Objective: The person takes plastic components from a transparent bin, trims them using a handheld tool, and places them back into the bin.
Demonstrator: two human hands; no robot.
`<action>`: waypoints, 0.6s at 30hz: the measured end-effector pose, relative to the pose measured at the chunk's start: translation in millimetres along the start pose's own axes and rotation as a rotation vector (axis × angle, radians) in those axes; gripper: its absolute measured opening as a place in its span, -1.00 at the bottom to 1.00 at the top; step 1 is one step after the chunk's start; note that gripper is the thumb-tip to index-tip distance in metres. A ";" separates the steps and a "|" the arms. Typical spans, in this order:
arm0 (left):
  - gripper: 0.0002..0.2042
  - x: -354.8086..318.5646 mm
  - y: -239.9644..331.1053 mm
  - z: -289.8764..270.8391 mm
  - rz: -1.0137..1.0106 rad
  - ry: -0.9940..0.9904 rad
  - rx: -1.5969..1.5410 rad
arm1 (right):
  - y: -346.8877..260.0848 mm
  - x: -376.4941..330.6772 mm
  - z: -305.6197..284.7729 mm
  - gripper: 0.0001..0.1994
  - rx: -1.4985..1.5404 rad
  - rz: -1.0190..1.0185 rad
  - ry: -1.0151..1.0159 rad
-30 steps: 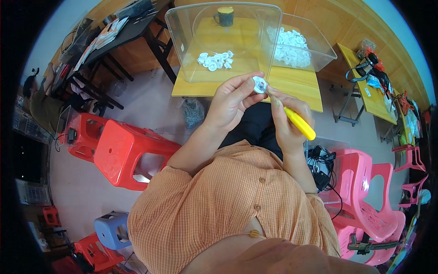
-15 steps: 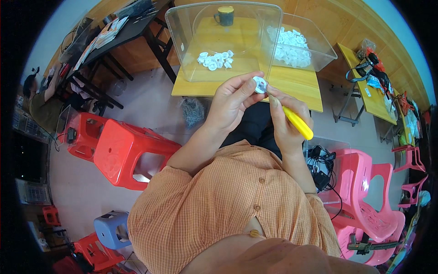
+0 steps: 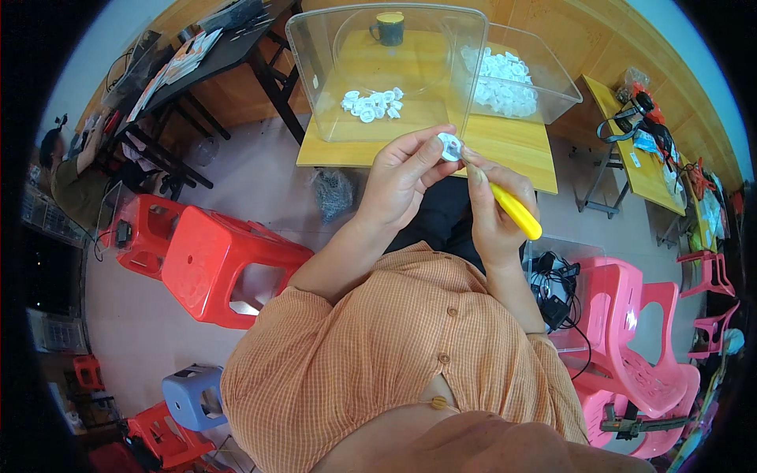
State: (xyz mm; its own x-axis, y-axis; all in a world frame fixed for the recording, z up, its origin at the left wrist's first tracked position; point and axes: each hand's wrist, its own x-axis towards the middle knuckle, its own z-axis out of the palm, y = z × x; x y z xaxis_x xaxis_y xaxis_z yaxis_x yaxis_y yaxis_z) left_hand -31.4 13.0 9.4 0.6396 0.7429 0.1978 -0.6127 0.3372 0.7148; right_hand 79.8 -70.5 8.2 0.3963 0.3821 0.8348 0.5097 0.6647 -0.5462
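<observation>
My left hand pinches a small white round part between thumb and fingers, held up in front of the wooden table. My right hand grips a yellow-handled tool, its tip touching the white part. Just beyond the hands stands a clear plastic bin holding a few white parts. A second clear bin to its right holds a heap of the same white parts.
A dark cup with a yellow lid stands behind the bins. Red stools stand at the left, a blue stool below them, pink chairs at the right. Black cables lie by the right chair. A black desk is at far left.
</observation>
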 end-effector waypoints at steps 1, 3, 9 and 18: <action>-0.69 0.6 -0.1 -1.0 0.000 0.000 0.000 | -0.8 1.6 -1.9 -0.87 0.000 -0.001 0.000; -0.68 1.7 -0.2 -4.3 -0.025 -0.021 -0.034 | -1.9 5.9 -8.8 -0.88 0.013 0.056 -0.066; -0.64 3.5 -2.2 -5.2 -0.019 -0.065 -0.102 | -1.2 10.9 -22.2 -0.89 0.222 0.157 0.004; -0.65 4.4 -2.8 -3.5 0.033 0.008 -0.136 | -1.6 10.7 -21.0 -0.88 0.234 0.164 0.008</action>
State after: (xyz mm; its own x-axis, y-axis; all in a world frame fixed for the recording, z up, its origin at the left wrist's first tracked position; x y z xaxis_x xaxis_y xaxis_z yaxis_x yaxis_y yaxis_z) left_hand -28.6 17.4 5.9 0.6142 0.7596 0.2140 -0.6912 0.3869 0.6104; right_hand 99.3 -80.9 16.6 0.4656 0.4920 0.7356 0.2486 0.7250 -0.6423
